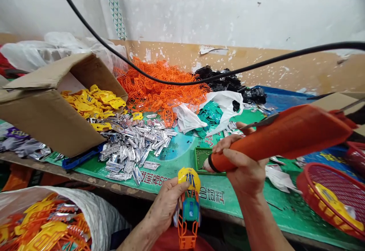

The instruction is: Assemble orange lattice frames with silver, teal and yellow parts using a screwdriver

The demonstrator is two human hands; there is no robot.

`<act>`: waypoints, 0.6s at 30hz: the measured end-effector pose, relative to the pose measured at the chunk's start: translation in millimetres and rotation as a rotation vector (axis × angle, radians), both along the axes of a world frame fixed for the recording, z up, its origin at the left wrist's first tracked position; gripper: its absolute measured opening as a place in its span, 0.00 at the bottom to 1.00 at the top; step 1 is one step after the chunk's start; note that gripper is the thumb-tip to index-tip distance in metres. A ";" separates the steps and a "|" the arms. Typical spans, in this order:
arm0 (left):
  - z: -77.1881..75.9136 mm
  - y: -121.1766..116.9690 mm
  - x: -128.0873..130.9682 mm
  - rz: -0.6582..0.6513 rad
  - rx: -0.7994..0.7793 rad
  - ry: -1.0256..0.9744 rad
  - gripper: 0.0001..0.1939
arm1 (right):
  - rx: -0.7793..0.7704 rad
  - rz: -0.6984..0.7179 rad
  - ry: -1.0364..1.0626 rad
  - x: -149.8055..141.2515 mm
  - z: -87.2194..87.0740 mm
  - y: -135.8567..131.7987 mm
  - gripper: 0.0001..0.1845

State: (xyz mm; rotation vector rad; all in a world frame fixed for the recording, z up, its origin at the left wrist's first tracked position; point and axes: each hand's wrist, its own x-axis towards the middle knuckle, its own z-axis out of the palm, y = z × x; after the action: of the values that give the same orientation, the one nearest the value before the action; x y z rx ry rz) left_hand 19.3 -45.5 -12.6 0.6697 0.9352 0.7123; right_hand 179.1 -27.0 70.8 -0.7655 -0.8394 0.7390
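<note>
Two hands logged, left to right: white sack of yellow and orange plastic parts at lower left; left hand closed around an assembled plastic toy, held upright with its yellow cap on top, in front of the table edge; right hand gripping an orange tubular tool firmly, well apart from the toy, its black-banded tip just beside a green mesh tray; red round basket at far right.

The caulking gun's rod runs off the right edge.

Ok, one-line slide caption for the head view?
Left hand holds a plastic toy assembly; right hand grips an orange cylindrical tool.
</note>
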 end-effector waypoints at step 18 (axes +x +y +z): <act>3.1 11.3 -1.8 -0.050 -0.106 -0.021 0.19 | -0.178 -0.151 -0.130 12.2 -46.9 40.2 0.08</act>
State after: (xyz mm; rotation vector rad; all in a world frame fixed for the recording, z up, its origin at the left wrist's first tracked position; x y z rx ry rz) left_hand 17.5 -34.2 -9.5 0.5886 0.9276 0.6201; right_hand 191.3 13.3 23.9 -1.0339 -0.8297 0.6395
